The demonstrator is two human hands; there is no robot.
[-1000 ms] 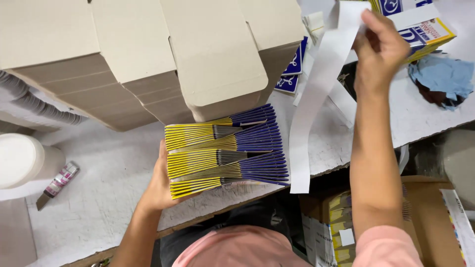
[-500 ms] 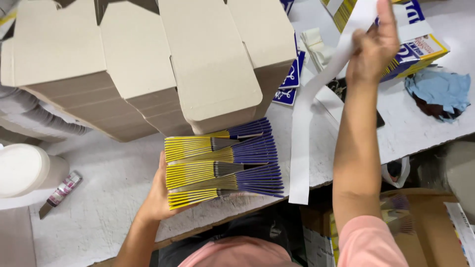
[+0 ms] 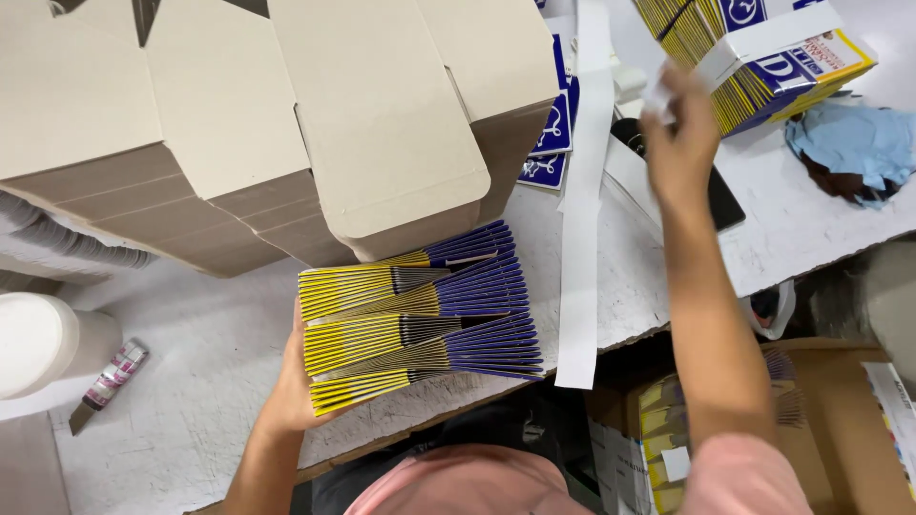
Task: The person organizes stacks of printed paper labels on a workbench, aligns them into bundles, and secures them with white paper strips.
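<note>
The stack of flat yellow-and-purple cartons [image 3: 420, 319] lies at the near edge of the tabletop [image 3: 191, 410], a little left of its middle, just in front of the tall piles of grey folded boxes [image 3: 286, 124]. The left hand [image 3: 291, 386] presses against the left end of this stack with the palm and thumb; it steadies the stack but is not closed around it. The right hand [image 3: 679, 133] is raised near the far right of the tabletop, beside a second bundle of the same cartons [image 3: 754, 57] that is already wrapped with a white band. Its picture is blurred, so I cannot tell if its grip is clenched or loose, or if it touches the long white paper strip [image 3: 582, 219] that runs from the far side over the near edge. I judge the stack as moderately heavy and stiff along its length, but the smooth printed sheets can slide and fan out easily. It is best taken from both short ends, squeezed together, or from below. The strip is thin, light and can tear. A small cutter [image 3: 107, 381] lies at the left edge.
</note>
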